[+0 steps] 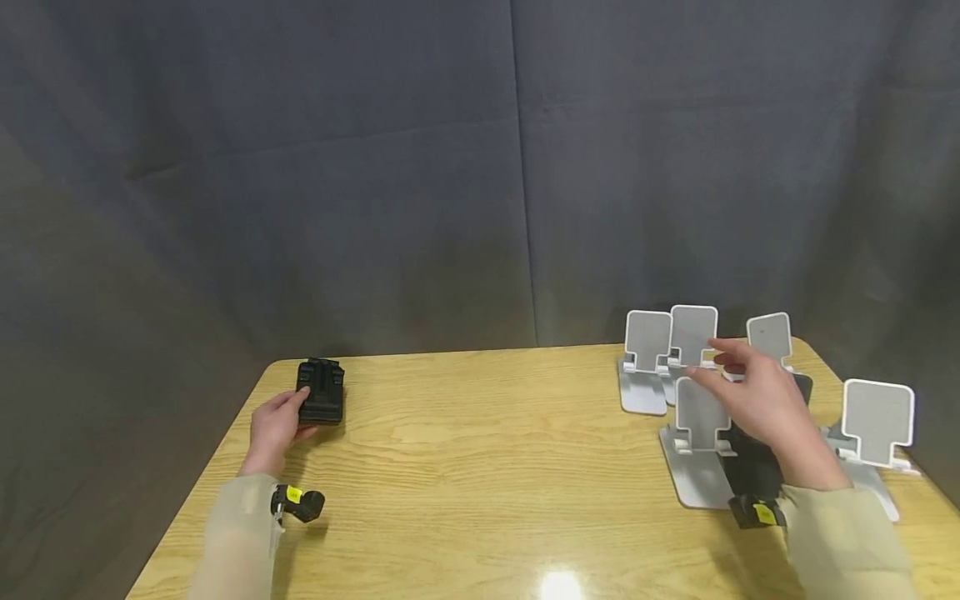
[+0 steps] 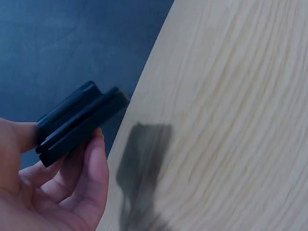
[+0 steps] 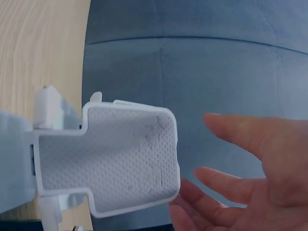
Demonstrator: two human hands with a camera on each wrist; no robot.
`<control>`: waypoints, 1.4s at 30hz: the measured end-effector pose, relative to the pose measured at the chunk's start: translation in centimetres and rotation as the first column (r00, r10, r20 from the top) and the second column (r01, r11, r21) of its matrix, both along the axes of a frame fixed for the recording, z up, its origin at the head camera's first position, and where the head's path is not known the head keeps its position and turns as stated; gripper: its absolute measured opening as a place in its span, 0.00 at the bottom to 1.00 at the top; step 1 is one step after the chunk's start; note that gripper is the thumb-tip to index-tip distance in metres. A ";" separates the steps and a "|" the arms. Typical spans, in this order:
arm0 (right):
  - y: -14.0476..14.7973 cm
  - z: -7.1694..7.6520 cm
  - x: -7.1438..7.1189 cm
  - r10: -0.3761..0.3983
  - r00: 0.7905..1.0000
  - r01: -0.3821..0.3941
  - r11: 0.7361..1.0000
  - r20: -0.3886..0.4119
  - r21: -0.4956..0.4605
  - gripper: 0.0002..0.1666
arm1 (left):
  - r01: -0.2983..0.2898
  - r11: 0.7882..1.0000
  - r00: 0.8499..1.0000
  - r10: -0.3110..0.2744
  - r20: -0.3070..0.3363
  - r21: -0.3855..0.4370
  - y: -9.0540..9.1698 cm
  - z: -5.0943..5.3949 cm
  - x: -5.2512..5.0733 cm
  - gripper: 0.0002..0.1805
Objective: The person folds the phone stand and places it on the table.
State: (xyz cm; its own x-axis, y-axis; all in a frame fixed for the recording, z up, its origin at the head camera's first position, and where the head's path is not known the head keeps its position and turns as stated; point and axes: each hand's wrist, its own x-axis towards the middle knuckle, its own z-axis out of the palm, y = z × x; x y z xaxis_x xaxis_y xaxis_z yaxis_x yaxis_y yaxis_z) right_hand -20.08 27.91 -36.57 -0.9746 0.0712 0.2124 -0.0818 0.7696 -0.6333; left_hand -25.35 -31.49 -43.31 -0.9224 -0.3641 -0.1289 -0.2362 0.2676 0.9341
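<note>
My left hand [image 1: 274, 423] pinches a black folded phone stand [image 1: 321, 392] at the far left of the table, thumb on its top face and fingers underneath. The left wrist view shows this black stand [image 2: 79, 120] edge-on, held above the wood with its shadow beside it. My right hand [image 1: 761, 398] hovers over a group of white phone stands, thumb and fingers spread apart, holding nothing. Closest in the right wrist view is a white stand [image 3: 130, 154] with a grey textured pad; its top edge faces my fingers [image 3: 226, 185]. Whether they touch it, I cannot tell.
More upright white stands surround my right hand, including a left one [image 1: 648, 340], a front one [image 1: 702, 412] and a right one [image 1: 877, 421]. A dark flat piece [image 1: 753, 471] lies partly under my right forearm. Grey cloth [image 1: 390, 208] hangs behind the wooden table [image 1: 480, 467].
</note>
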 end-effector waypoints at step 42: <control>0.8 -1.6 0.6 0.047 0.985 -0.065 0.992 0.164 0.105 0.26 | -0.120 0.950 0.976 0.166 0.139 -0.290 -3.3 -1.6 1.9 0.31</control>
State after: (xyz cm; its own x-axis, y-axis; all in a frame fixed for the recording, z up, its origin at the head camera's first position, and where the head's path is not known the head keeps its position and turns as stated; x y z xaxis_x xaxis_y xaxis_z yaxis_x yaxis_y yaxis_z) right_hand -19.51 28.67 -38.17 -0.9985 0.0001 0.0556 -0.0307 0.8323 -0.5534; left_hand -23.42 -34.77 -44.92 -0.8337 -0.5328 -0.1449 -0.4310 0.4639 0.7740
